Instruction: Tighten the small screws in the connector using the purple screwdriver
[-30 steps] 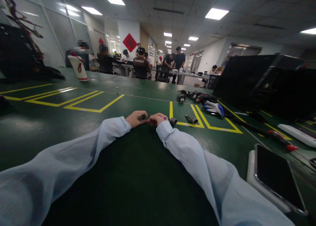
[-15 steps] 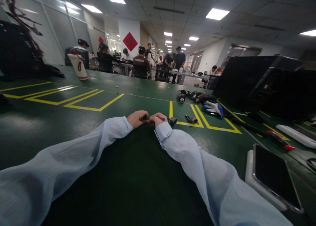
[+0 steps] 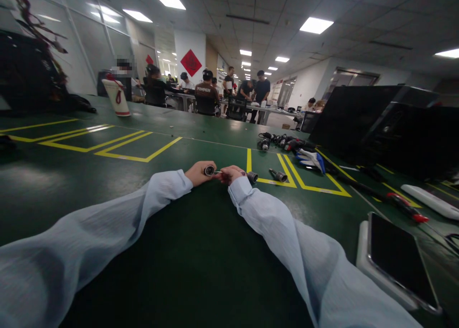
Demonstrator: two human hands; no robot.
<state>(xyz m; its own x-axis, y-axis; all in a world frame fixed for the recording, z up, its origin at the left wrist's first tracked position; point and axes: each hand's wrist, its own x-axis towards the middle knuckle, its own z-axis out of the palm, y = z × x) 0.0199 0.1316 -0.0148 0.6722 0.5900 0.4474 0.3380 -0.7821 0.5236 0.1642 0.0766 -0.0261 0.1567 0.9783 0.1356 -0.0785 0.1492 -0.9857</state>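
My left hand [image 3: 196, 174] is closed around a round metal connector [image 3: 209, 170], its open end turned toward me. Pinched in my right hand [image 3: 231, 174] is a small screwdriver [image 3: 218, 172]. Its thin shaft points left at the connector; whether the tip touches it I cannot tell. A bit of purplish handle shows behind the fingers. Just right of that hand a second metal connector [image 3: 253, 177] lies on the green table [image 3: 186, 151]. A third connector [image 3: 278, 175], with a narrow tail, rests farther right by the yellow tape.
Several cabled connectors [image 3: 265, 144] and a blue-white glove [image 3: 311, 159] lie back right, before a black case [image 3: 355, 113]. A phone [image 3: 398, 256] and a red-black tool [image 3: 407, 207] are on the right. A white cup [image 3: 116, 97] stands back left. People sit and stand beyond.
My right hand has drawn slightly right, away from the connector, and more of the screwdriver's shaft shows. My left hand stays about where it was, still holding the connector.
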